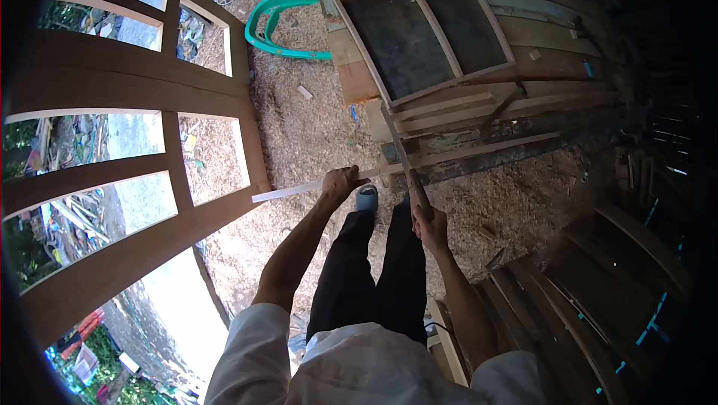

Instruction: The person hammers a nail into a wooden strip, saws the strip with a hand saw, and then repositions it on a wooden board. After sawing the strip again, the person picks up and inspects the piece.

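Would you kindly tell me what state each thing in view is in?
Left hand: closed on the wooden strip
Right hand: closed around the saw's handle
Saw: held, blade crossing the strip in view; contact unclear
Two-section frame: lying on boards
Large wooden frame: openings unfilled
Ground: strewn with shavings

PLACE: on my remote feed I read a woodworking workshop | FLOOR: wood shavings strewn all over | BENCH: plank workbench bearing a divided wooden frame | TOOL: handsaw | LEFT: large wooden framework with rectangular openings | RIGHT: boards, shadowed
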Available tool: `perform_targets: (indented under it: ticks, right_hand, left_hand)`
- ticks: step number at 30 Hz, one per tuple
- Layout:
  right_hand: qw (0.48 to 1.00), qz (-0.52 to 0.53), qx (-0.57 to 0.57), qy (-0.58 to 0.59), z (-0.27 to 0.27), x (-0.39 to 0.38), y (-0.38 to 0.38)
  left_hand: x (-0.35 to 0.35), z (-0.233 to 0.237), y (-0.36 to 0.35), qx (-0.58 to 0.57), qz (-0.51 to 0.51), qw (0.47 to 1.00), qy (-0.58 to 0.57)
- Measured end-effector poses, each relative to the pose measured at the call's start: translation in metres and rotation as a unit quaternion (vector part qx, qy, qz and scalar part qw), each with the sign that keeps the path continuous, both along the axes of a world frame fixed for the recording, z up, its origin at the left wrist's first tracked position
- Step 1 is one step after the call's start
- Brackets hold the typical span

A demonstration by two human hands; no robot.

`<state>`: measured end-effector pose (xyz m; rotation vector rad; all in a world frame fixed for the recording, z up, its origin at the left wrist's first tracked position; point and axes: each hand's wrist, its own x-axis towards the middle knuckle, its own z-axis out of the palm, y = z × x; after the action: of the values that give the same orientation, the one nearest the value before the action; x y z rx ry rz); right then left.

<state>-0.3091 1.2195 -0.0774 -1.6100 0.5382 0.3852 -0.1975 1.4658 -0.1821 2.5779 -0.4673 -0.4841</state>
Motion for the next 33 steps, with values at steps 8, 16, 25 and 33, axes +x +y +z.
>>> perform_targets:
  ticks: [8, 16, 25, 33]
  right_hand:
    - [1.0, 0.004, -0.008, 0.012, -0.011, -0.015, 0.007]
    - [0.999, -0.03, -0.029, 0.023, -0.053, -0.047, -0.004]
    - [0.997, -0.064, 0.038, -0.025, -0.067, -0.052, 0.012]
    - [0.977, -0.139, 0.141, -0.082, -0.096, -0.065, 0.032]
  left_hand:
    - [-0.004, -0.013, -0.018, 0.006, 0.001, 0.999, 0.042]
    - [0.003, -0.011, -0.04, -0.022, -0.032, 0.999, -0.012]
    - [-0.003, 0.012, -0.032, -0.016, 0.016, 0.999, 0.029]
    - [0.004, 0.008, -0.044, -0.029, -0.008, 0.995, 0.092]
